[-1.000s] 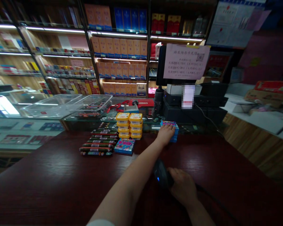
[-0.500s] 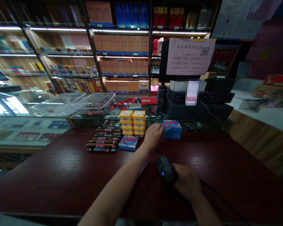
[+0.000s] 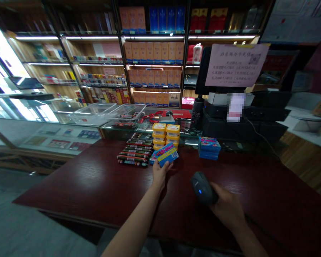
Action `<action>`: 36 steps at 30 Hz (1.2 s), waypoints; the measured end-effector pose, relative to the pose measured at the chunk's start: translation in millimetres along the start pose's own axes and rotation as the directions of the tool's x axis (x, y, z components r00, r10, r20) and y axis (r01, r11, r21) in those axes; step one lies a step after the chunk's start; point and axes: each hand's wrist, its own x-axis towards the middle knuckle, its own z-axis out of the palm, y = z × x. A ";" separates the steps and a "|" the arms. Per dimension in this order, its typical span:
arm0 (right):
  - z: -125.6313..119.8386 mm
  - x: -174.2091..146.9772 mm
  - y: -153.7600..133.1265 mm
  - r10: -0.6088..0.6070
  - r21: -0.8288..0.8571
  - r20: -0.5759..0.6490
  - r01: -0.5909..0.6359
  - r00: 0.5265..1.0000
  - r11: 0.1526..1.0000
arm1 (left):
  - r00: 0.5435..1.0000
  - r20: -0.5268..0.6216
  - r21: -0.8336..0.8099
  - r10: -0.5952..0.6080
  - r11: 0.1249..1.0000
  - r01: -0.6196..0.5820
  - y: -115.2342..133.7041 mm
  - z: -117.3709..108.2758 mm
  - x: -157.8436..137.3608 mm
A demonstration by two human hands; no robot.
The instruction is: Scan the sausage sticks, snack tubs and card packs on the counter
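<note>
My left hand (image 3: 161,174) grips a small blue box with pink lettering and a barcode (image 3: 168,154), tilted just above another blue box (image 3: 153,159) on the table. Behind it stand two stacks of yellow-lidded tubs (image 3: 159,132). Left of these lies a row of dark, slim wrapped sticks (image 3: 135,151). In my right hand (image 3: 227,205) is a black barcode scanner (image 3: 203,188), its blue light showing, held over the table. A stack of similar blue boxes (image 3: 209,148) sits farther back, beyond the scanner.
The dark red tabletop (image 3: 96,189) meets a glass counter (image 3: 107,130) bearing clear plastic bins (image 3: 128,114). A monitor with a paper sign (image 3: 235,66) stands at back right above black equipment (image 3: 248,125). The scanner's cable runs right. Stocked shelves (image 3: 153,75) line the wall.
My left hand has moved from the right-hand stack leftward and nearer, now with a blue box in it. The view has turned left; my right hand still holds the scanner.
</note>
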 end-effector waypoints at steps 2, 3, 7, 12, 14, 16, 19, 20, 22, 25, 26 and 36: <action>-7.4 -1.0 -7.6 0.051 0.142 -0.007 -0.049 0.999 0.989 | 1.000 -0.019 0.004 -0.009 1.000 0.009 -2.3 -3.8 0.7; -11.0 -1.5 -11.6 0.065 0.224 0.001 -0.064 0.998 0.972 | 1.000 -0.025 0.007 -0.013 1.000 0.013 -3.4 -4.9 1.1; -23.3 -2.1 -26.9 0.101 0.465 0.056 -0.115 0.993 0.878 | 0.999 -0.031 0.035 -0.018 0.999 0.019 -7.1 -5.3 2.7; -30.1 -0.6 -36.8 0.166 0.541 0.059 -0.172 0.984 0.824 | 0.999 -0.032 0.073 -0.016 0.997 0.018 -8.5 -3.5 3.5; -30.3 0.1 -37.0 0.171 0.548 0.064 -0.178 0.983 0.817 | 1.000 -0.026 0.064 -0.009 0.998 0.011 -7.9 -3.9 2.7; -29.5 1.0 -35.5 0.168 0.542 0.077 -0.183 0.983 0.820 | 1.000 -0.012 0.055 0.004 0.998 -0.003 -7.0 -4.2 1.4; -26.8 2.6 -29.7 0.150 0.500 0.091 -0.175 0.985 0.848 | 1.000 -0.003 0.055 0.024 0.998 -0.024 -5.7 -3.0 -0.8; -25.6 3.2 -26.7 0.140 0.470 0.088 -0.165 0.986 0.867 | 1.000 -0.007 0.065 0.030 0.997 -0.030 -5.3 -2.0 -1.2; -22.2 4.0 -19.4 0.130 0.364 0.069 -0.146 0.989 0.920 | 0.999 -0.020 0.109 0.050 0.993 -0.048 -3.9 0.0 -1.2; -14.2 4.1 -6.2 0.116 0.106 -0.004 -0.115 0.993 0.988 | 0.988 -0.041 0.240 0.149 0.961 -0.135 1.6 0.8 1.7; -10.7 3.7 -1.6 0.094 0.024 -0.036 -0.093 0.995 0.995 | 0.976 -0.050 0.307 0.210 0.934 -0.186 4.8 -0.3 3.2; 14.1 -2.7 23.0 -0.150 -0.211 -0.178 0.111 0.973 0.971 | 0.675 0.368 0.815 0.639 0.129 -0.565 36.4 -25.9 9.1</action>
